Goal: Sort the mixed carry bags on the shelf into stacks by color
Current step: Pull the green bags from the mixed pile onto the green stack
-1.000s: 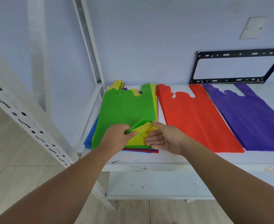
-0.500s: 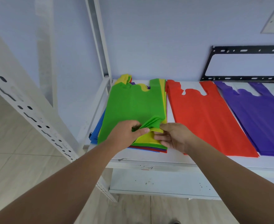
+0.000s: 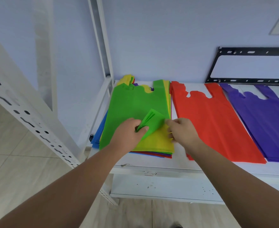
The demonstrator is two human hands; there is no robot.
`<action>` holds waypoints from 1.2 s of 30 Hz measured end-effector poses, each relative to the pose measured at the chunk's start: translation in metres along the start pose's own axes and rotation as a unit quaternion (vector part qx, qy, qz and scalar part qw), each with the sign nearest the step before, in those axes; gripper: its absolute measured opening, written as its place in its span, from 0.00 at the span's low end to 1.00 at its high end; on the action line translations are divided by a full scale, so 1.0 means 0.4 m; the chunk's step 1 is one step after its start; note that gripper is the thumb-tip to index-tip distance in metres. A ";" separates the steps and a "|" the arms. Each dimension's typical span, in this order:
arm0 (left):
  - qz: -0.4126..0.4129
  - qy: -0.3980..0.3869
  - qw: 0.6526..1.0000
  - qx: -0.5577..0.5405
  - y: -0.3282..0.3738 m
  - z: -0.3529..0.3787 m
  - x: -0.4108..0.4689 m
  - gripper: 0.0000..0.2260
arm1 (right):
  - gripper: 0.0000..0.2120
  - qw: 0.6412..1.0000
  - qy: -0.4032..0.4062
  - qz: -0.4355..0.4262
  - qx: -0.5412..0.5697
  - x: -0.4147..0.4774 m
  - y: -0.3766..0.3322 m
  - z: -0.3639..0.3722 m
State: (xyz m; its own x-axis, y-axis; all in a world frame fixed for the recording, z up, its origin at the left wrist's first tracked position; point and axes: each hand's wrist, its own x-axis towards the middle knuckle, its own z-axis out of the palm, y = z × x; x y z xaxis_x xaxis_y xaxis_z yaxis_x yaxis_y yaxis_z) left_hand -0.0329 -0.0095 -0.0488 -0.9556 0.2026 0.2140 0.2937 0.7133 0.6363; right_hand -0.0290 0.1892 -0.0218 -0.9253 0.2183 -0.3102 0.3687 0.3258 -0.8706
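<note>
White shelf [image 3: 152, 165], holding three lots. Left end: mixed pile [image 3: 152, 153], edges of blue, red and purple showing beneath; green bag [image 3: 132, 102] on top, its near right corner folded back. Left hand [image 3: 128, 134] pinches that folded corner between thumb and fingers. Yellow bag [image 3: 156, 142] exposed below the fold; right hand [image 3: 181, 132] rests on its right edge, fingers curled, grip unclear. Middle: red stack [image 3: 214, 122], flat. Right end: purple stack [image 3: 267, 122], flat, touching the red. Black bracket [image 3: 250, 81] at the back edge, against the wall.

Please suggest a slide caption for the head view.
Left hand peels the green bag off the mixed pile; red stack and purple stack alongside.
</note>
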 end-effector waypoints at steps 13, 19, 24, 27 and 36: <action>0.132 0.015 0.990 0.037 0.067 0.008 -0.127 0.24 | 0.12 0.896 -0.206 0.196 0.340 0.021 -0.051 0.021; -0.244 0.109 0.908 -0.324 -0.067 -0.072 -0.086 0.23 | 0.12 0.935 -0.212 0.194 0.207 0.031 -0.018 -0.063; -0.437 -0.010 0.776 -0.456 -0.077 -0.124 -0.031 0.24 | 0.11 0.959 -0.189 0.191 0.088 0.033 0.004 -0.077; -0.391 -0.058 0.877 -0.272 -0.095 -0.105 -0.013 0.13 | 0.10 0.972 -0.157 0.173 0.030 0.036 0.002 -0.051; -0.325 -0.040 0.944 -0.036 -0.057 -0.057 0.017 0.13 | 0.15 0.972 0.008 -0.060 -0.226 0.016 0.037 -0.033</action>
State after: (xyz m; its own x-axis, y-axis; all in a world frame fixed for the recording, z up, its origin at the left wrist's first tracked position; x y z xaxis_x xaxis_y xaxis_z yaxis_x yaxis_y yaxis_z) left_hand -0.0454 -0.0397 -0.0448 -0.9324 -0.2097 -0.2945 -0.3574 0.6570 0.6638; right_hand -0.0281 0.2075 -0.0318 -0.9641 0.1658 -0.2076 0.2622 0.7201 -0.6424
